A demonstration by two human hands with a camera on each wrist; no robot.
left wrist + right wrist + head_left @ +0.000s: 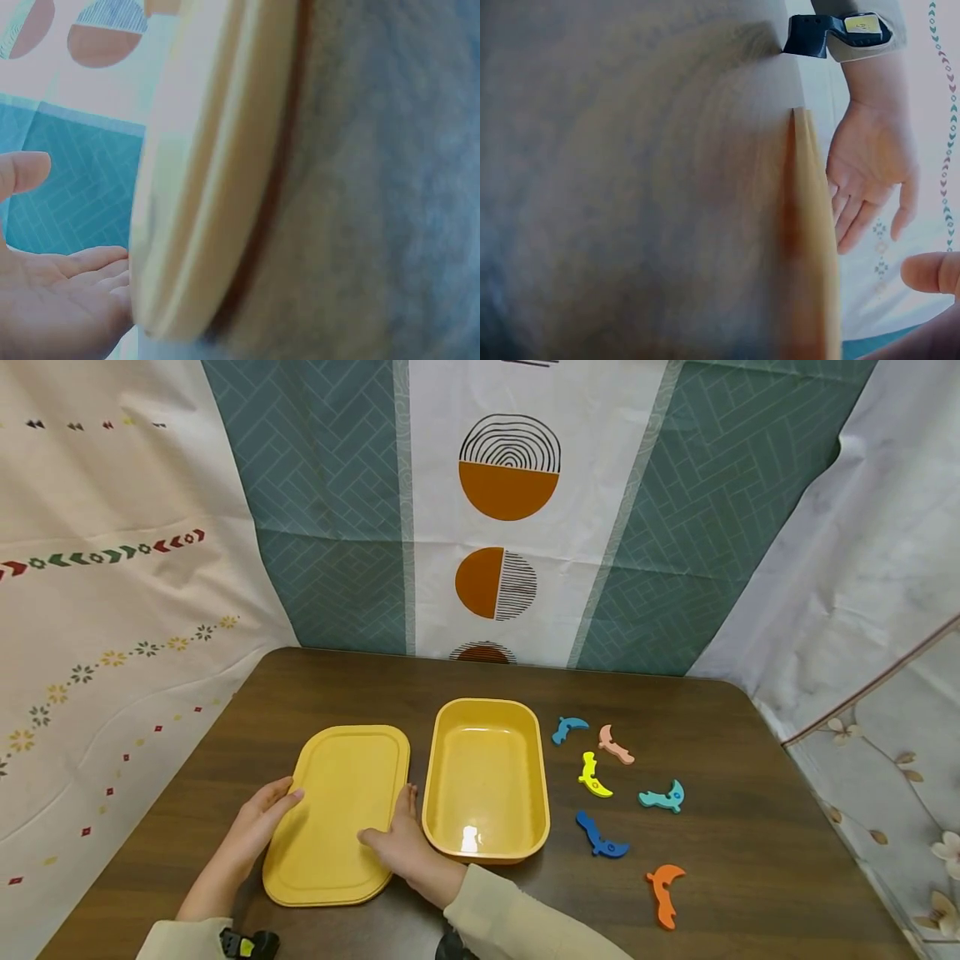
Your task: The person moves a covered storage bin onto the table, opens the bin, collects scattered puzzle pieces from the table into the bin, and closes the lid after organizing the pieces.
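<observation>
A yellow rectangular lid (337, 814) with rounded corners lies on the brown table, left of the middle. My left hand (251, 831) is at its left edge, fingers nearly straight and thumb over the rim in the head view. On the opposite edge is my right hand (411, 850), its thumb over the lid's top and its fingers extended along the side. The left wrist view shows the left palm (64, 300) open, fingertips right at the lid's rim (232, 172). Close to the right hand stands a yellow open box (487, 777) with nothing inside.
Several small flat pieces with crescent ends lie scattered right of the box: light blue (568, 729), pink (615, 746), yellow (592, 777), teal (663, 797), dark blue (602, 837) and orange (664, 895). Patterned cloths (330, 510) hang behind the table (750, 827).
</observation>
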